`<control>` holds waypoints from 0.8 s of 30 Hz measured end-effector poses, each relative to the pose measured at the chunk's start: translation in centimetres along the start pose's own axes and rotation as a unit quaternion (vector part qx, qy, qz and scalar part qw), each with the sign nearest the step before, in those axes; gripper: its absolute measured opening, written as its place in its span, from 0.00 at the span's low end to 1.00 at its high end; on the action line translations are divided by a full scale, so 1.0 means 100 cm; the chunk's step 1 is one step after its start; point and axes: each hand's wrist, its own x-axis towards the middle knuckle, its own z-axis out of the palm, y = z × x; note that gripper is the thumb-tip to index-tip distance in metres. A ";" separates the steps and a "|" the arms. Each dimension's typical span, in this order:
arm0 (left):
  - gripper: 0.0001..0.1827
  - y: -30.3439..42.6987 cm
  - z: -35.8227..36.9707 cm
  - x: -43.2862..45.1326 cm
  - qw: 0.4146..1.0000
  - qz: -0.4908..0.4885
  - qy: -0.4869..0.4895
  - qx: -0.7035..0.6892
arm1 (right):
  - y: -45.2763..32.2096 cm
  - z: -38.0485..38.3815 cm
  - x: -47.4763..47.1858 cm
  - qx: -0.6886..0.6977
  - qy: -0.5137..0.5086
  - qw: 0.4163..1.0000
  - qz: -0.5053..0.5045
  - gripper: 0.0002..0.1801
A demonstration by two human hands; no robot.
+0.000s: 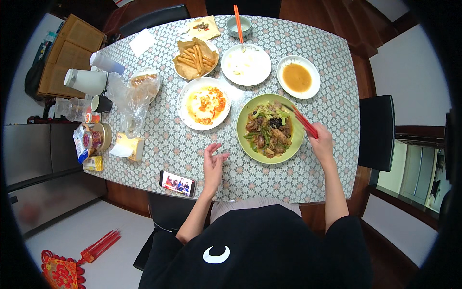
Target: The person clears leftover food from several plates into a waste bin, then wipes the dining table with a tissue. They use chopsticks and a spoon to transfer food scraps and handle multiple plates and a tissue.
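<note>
My right hand [321, 142] grips red chopsticks [304, 123] whose tips reach over the right rim of a green plate [242, 148]. Cooked meat with green vegetables and dark pieces [270, 130] fills that plate. Empty and slightly curled, my left hand [213, 164] hovers over the patterned tablecloth [245, 184], left of the plate. A smartphone [177, 183] with a lit screen lies further left, near the table's edge. Beyond my left hand is a white plate [183, 115] of pale food topped with chopped red pieces.
Further back stand a plate of brown sauce [297, 78], a white plate [265, 74], fries on brown paper [195, 59] and a bowl [231, 22] with orange chopsticks. At left are a plastic bag [131, 108], tissue pack [135, 146], dark cup [101, 104], jars and a white jug [87, 82].
</note>
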 end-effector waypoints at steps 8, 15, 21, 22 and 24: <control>0.20 -0.023 -0.014 0.051 0.970 -0.135 0.091 -0.181 | 0.022 0.008 0.003 0.184 0.072 0.969 0.150 0.11; 0.19 -0.030 -0.017 0.105 0.937 -0.102 0.128 -0.307 | 0.048 0.007 0.022 0.308 0.120 0.910 0.252 0.10; 0.19 -0.025 -0.017 0.107 0.944 -0.111 0.139 -0.277 | 0.060 0.006 0.038 0.261 0.161 0.917 0.256 0.11; 0.19 -0.026 -0.018 0.108 0.945 -0.113 0.141 -0.274 | 0.060 0.007 0.041 0.258 0.160 0.918 0.255 0.11; 0.19 -0.025 -0.016 0.111 0.945 -0.116 0.144 -0.268 | 0.058 0.006 0.043 0.277 0.137 0.917 0.252 0.11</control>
